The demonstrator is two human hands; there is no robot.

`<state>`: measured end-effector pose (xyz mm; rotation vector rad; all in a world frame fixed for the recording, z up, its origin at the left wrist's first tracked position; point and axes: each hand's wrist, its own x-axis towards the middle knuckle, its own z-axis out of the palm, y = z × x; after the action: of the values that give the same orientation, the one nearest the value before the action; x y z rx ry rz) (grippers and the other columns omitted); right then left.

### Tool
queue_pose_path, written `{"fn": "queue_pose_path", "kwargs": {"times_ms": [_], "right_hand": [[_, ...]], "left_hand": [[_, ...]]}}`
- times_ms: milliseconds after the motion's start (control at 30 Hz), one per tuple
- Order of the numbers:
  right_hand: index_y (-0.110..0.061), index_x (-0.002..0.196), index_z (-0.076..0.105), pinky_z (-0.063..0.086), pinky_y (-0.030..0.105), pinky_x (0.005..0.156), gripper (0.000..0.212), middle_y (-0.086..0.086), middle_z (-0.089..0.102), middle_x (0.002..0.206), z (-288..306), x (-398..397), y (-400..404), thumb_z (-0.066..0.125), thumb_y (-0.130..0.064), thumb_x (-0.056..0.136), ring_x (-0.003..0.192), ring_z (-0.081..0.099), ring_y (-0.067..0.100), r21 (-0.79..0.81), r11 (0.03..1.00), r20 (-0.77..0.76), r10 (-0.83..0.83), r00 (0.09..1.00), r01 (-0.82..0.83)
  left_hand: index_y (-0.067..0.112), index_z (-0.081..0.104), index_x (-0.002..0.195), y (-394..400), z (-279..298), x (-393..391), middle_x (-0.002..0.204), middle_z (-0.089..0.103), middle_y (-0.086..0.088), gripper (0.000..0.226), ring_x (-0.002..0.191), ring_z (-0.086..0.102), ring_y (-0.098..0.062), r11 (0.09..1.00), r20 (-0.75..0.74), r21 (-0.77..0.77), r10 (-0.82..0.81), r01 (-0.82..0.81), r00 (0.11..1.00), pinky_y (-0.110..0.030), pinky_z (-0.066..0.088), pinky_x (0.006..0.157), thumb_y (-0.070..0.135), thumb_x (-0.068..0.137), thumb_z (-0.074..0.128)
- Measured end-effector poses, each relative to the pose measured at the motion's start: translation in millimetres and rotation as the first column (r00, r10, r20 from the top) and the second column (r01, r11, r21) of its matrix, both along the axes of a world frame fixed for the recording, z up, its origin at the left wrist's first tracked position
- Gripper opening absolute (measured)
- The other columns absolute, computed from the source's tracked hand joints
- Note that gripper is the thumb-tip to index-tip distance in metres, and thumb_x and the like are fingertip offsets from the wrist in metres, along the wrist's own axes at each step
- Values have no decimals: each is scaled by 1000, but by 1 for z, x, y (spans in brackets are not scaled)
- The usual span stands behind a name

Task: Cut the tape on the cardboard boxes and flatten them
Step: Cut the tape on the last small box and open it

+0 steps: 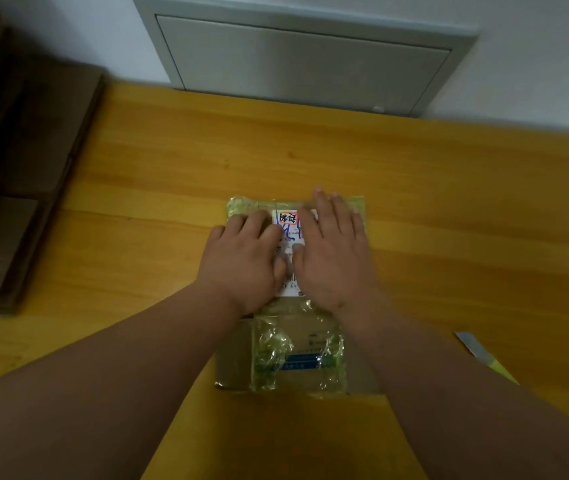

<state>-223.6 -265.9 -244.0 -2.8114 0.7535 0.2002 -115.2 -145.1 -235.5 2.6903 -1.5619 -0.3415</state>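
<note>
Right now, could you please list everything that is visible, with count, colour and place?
cardboard box: one, brown, flattened, wrapped in greenish clear tape, centre of the table under both hands
shipping label: one, white with red and blue marks, on the box
utility knife: one, grey blade and yellow handle, on the table at the right
flattened cardboard: a stack, brown, at the left edge
table: one, yellow wood
wall panel: one, grey, on the wall behind
left hand: flat, pressing the box
right hand: flat, pressing the box
</note>
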Motion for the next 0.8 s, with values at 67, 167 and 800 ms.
{"fn": "queue_pose_path", "kwargs": {"times_ms": [67, 167, 800], "right_hand": [[-22, 156, -4, -8, 46, 121, 69, 4, -18, 164, -13, 2, -10, 3, -57, 97, 150, -18, 22, 10, 1000, -72, 24, 997, -24], [-23, 155, -8, -9, 46, 121, 70, 3, -19, 162, -23, 0, -11, -3, -59, 95, 149, -20, 21, 2, 1000, -66, 19, 998, -19], [-24, 150, -25, -20, 45, 117, 67, 3, -38, 154, -12, 2, -19, 10, -55, 102, 142, -36, 22, 116, 991, -132, 76, 988, -61]], "left_hand": [[12, 50, 134, -8, 0, 6, 138, 48, -11, 58, 118, 45, -33, 999, 49, -28, 23, -22, 999, -44, 33, 94, 44, 88, 34], [14, 8, 158, -14, -13, 7, 165, 7, -8, 69, 151, 6, -31, 999, 25, 40, 2, -3, 1000, -42, 0, 119, 46, 99, 22], [21, -25, 150, 35, -13, -55, 158, -30, 3, 71, 144, -34, -15, 987, -85, 141, 84, -72, 993, -37, -20, 118, 58, 90, -12]]}}
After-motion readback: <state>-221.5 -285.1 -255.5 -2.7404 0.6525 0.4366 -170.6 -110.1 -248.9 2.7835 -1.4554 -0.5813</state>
